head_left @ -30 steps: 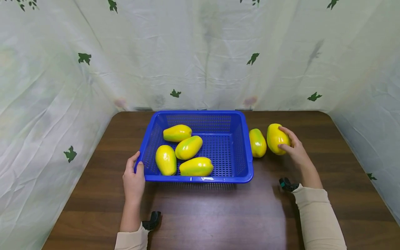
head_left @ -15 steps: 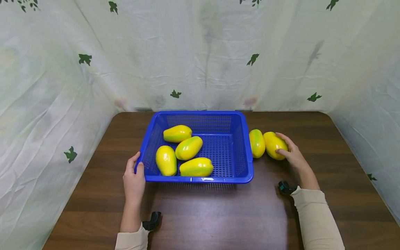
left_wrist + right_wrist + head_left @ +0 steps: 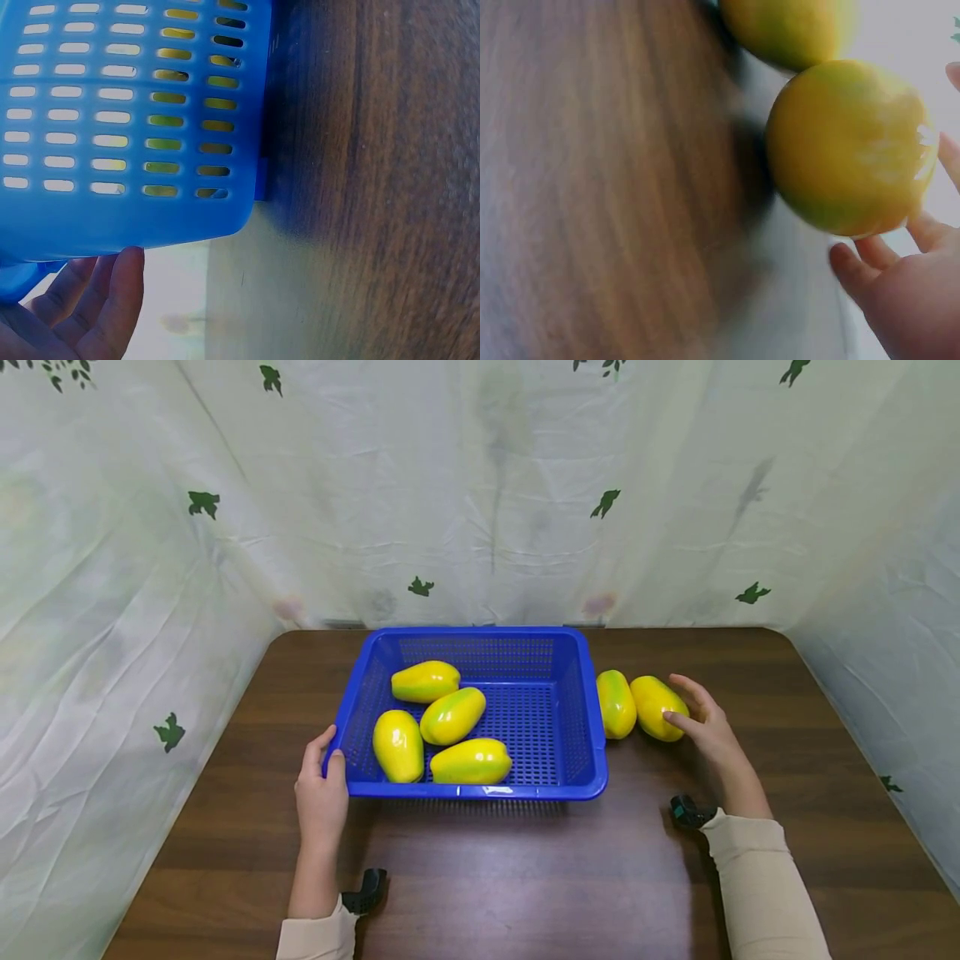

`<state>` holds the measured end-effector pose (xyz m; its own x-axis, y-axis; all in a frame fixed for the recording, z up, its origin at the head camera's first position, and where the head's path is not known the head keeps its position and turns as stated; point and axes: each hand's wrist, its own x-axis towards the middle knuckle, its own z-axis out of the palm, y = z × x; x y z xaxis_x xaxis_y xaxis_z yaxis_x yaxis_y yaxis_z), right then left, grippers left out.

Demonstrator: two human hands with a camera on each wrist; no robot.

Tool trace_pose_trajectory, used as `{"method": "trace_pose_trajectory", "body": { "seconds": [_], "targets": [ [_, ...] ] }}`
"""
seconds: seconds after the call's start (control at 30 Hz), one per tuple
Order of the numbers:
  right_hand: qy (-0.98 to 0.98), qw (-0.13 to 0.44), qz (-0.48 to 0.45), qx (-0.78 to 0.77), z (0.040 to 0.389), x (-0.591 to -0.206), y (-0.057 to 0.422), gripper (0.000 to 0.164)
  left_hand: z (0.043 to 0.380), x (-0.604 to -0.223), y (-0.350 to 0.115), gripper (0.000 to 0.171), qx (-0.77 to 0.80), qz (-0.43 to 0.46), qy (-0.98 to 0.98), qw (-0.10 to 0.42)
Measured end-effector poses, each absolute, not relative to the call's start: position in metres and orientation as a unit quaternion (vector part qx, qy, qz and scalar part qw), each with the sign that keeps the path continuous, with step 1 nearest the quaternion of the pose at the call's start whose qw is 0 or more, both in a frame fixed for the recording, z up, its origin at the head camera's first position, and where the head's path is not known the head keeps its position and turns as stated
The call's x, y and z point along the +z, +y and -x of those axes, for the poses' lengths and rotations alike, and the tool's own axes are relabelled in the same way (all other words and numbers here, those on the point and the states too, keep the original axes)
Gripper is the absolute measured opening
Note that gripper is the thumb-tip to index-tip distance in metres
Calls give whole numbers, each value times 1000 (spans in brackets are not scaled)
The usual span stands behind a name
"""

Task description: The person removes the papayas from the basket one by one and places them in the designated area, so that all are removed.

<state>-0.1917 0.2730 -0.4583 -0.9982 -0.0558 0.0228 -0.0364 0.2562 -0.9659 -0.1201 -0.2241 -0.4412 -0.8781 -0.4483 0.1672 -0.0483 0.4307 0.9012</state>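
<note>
In the head view my left hand [image 3: 322, 793] grips the left rim of a blue plastic basket [image 3: 480, 791], thumb on the rim. The left wrist view shows its curled fingers [image 3: 124, 289] by the basket's perforated wall [image 3: 127, 217]. My right hand [image 3: 712, 735] is spread beside a yellow-green papaya [image 3: 656, 708] on the table, its thumb over the near side. In the right wrist view the fingers [image 3: 851, 270] stand loosely about that papaya [image 3: 847, 150], not closed round it; whether any touches is unclear. A second papaya [image 3: 617, 706] lies between it and the basket.
Several papayas [image 3: 472, 762] lie in the left and middle of the basket. The basket stands on a dark wooden table [image 3: 525, 877]. Pale curtain [image 3: 480, 502] with green leaf shapes hangs behind and at both sides.
The right hand has moved the outer papaya left and toward me, up against the second papaya. Its fingers have since loosened and lifted from it. The left hand and basket stay put.
</note>
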Motion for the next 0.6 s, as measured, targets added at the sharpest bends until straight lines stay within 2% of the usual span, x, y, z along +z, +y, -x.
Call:
{"method": "trace_pose_trajectory", "body": {
  "seconds": [0.27, 0.6],
  "targets": [
    [773, -50, 54, -630, 194, -450, 271, 62, 120, -442, -224, 36, -518, -149, -821, 186],
    [741, -72, 125, -656, 186, -406, 243, 63, 120, -441, -225, 35, -515, -146, -821, 200]
  ]
}}
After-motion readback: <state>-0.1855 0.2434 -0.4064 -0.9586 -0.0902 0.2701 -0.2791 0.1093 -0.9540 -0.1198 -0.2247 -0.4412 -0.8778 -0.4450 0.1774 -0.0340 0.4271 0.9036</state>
